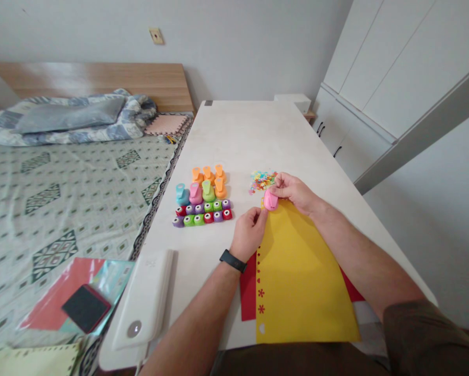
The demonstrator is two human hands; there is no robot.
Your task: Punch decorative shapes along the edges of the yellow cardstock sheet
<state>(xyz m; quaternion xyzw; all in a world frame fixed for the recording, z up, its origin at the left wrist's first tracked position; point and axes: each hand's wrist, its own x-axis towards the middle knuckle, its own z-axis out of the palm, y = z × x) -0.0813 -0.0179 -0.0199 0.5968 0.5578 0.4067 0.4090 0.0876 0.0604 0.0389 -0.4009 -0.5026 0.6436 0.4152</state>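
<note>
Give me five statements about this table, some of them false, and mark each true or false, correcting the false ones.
1. The right hand holds a pink punch. True.
2. The left hand has a black band at its wrist. True.
3. The red paper lies on top of the yellow paper. False: the yellow paper lies on top of the red.
4. The paper cutouts lie on the bed. False: they lie on the table.
5. Orange punches stand in the row farthest from the person. True.
</note>
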